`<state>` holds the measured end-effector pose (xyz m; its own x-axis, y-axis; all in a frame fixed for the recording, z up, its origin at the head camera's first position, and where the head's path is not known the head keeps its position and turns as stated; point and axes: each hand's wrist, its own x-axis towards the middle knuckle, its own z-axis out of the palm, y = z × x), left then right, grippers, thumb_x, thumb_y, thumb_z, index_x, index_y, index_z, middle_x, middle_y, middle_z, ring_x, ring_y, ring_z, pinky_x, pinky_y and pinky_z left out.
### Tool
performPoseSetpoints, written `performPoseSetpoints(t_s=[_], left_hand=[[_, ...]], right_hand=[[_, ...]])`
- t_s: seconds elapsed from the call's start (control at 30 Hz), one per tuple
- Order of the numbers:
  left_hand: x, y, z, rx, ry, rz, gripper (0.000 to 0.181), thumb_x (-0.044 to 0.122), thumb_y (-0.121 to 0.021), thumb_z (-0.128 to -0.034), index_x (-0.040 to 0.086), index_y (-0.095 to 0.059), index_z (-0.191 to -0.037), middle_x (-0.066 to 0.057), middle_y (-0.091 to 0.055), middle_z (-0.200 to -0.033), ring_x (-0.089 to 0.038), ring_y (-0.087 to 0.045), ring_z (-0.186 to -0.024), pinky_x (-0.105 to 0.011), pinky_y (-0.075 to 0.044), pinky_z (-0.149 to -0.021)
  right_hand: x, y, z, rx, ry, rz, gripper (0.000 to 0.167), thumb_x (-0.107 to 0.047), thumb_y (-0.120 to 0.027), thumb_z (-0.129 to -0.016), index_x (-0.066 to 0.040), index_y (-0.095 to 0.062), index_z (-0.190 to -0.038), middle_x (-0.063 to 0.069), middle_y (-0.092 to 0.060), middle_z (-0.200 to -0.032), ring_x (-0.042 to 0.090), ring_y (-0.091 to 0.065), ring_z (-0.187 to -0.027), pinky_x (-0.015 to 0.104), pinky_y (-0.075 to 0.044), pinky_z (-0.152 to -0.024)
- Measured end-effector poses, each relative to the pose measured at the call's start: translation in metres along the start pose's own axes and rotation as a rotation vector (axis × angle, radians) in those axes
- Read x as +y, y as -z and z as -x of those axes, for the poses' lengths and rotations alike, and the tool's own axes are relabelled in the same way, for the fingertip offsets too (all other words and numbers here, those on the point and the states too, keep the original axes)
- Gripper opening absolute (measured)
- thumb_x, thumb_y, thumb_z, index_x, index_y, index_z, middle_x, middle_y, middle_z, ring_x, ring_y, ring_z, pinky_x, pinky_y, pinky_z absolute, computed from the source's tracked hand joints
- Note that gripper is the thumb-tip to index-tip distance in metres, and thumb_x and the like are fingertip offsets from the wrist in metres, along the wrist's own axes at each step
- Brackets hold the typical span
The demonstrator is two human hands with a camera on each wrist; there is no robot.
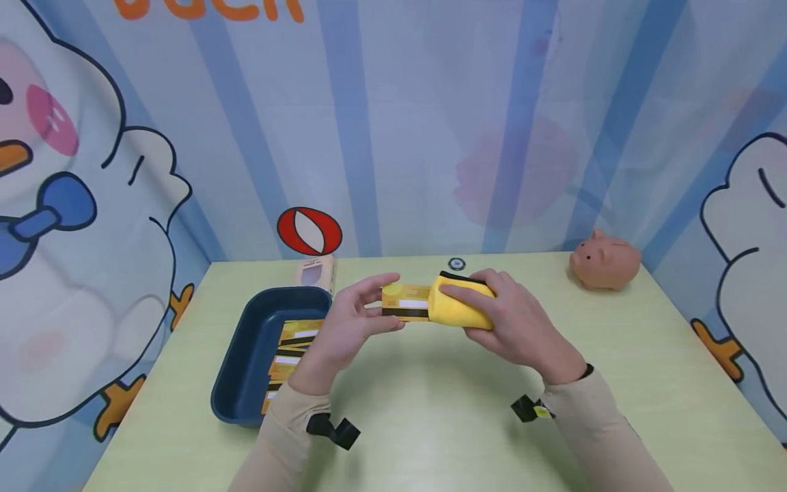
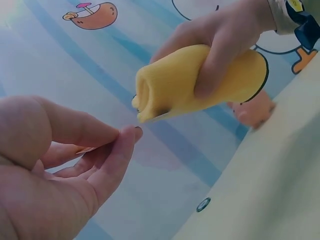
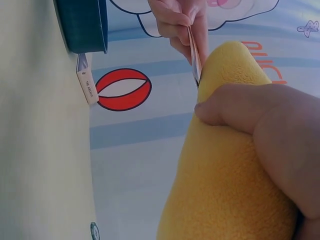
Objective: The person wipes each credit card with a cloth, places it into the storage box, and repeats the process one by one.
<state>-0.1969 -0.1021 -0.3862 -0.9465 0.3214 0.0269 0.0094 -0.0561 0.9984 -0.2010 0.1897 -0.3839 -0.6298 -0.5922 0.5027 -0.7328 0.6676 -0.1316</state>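
Note:
Out over the table, my left hand pinches the left end of a yellow card with a dark stripe and a white strip. Across from it, my right hand grips a soft yellow plush pouch with a black edge, thumb and fingers around its sides. The card's right end meets the pouch's left end; how far it reaches inside is hidden. In the left wrist view the pouch's folded mouth faces the left hand. The right wrist view shows the card edge-on beside the plush.
A dark blue tray at the left holds several similar yellow cards, partly behind the left forearm. Behind it stands a small pale box. A round chip lies at the table's back edge, and a pink piggy bank sits back right.

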Motion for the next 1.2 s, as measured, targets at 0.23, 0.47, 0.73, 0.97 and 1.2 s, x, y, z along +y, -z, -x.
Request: performPoseSetpoints(t_s=[0.23, 0.47, 0.73, 0.97, 1.2], left_hand=[[0.003, 0.017, 0.005, 0.046, 0.023, -0.086, 0.069, -0.01, -0.072, -0.0911, 0.011, -0.053, -0.154, -0.02, -0.058, -0.141, -0.038, -0.069, -0.119, -0.04, -0.062, -0.093], [0.007, 0.041, 0.017, 0.089, 0.049, -0.164, 0.064, -0.005, -0.073, -0.0924, 0.009, -0.054, -0.152, -0.023, -0.058, -0.14, -0.037, -0.07, -0.116, -0.037, -0.062, -0.091], [0.009, 0.068, 0.031, 0.123, 0.094, -0.225, 0.053, -0.001, -0.069, -0.0969, 0.009, -0.056, -0.147, -0.025, -0.057, -0.138, -0.041, -0.065, -0.116, -0.042, -0.064, -0.087], [0.003, 0.094, 0.042, 0.167, 0.069, -0.292, 0.04, 0.001, -0.066, -0.1003, 0.003, -0.06, -0.139, -0.026, -0.062, -0.132, -0.039, -0.07, -0.109, -0.045, -0.065, -0.082], [0.0, 0.121, 0.063, 0.262, 0.074, -0.379, 0.03, 0.004, -0.063, -0.1026, -0.002, -0.061, -0.132, -0.028, -0.065, -0.125, -0.037, -0.07, -0.106, -0.042, -0.065, -0.079]], right_hand=[[0.004, -0.003, 0.002, 0.014, -0.02, -0.007, 0.065, -0.019, -0.085, -0.085, -0.03, -0.063, -0.145, 0.016, -0.06, -0.126, 0.032, -0.061, -0.102, 0.047, -0.057, -0.076], [0.008, -0.006, 0.005, -0.005, -0.062, -0.022, 0.066, -0.02, -0.086, -0.085, -0.028, -0.063, -0.146, 0.016, -0.06, -0.124, 0.031, -0.06, -0.099, 0.047, -0.056, -0.074], [0.018, -0.007, 0.01, -0.021, -0.104, -0.022, 0.065, -0.022, -0.085, -0.086, -0.028, -0.062, -0.146, 0.016, -0.06, -0.124, 0.031, -0.059, -0.099, 0.048, -0.055, -0.074], [0.031, -0.002, 0.014, -0.054, -0.139, -0.008, 0.063, -0.022, -0.084, -0.087, -0.028, -0.063, -0.146, 0.016, -0.06, -0.121, 0.03, -0.059, -0.095, 0.045, -0.052, -0.071], [0.05, 0.01, 0.02, -0.054, -0.158, 0.018, 0.063, -0.019, -0.084, -0.087, -0.025, -0.062, -0.146, 0.018, -0.06, -0.119, 0.033, -0.058, -0.096, 0.048, -0.052, -0.074]])
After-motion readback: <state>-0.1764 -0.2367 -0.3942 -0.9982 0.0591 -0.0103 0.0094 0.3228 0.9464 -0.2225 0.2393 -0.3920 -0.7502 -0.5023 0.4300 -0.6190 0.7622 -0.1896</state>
